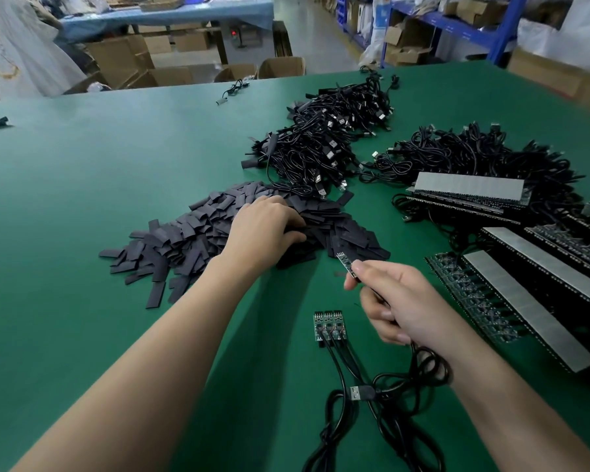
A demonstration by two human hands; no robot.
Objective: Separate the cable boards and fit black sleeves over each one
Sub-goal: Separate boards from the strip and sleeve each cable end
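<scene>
On the green table [116,165], your left hand [266,229] reaches forward palm down, fingers bent into the pile of black sleeves [184,240]; whether they have closed on one cannot be told. Your right hand [402,301] pinches a single cable board [346,264] between thumb and forefinger, just beside the pile, while three joined boards [329,325] lie nearer you.

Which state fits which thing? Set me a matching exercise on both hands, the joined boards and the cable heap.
Things:
1. left hand
2. right hand
3. joined boards
4. cable heap

States:
A. lying flat on the mat, untouched
B. pinching a single board
C. beyond the sleeve pile
D. resting on the sleeve pile

Pairs: 1-D, 2-B, 3-A, 4-C
</scene>
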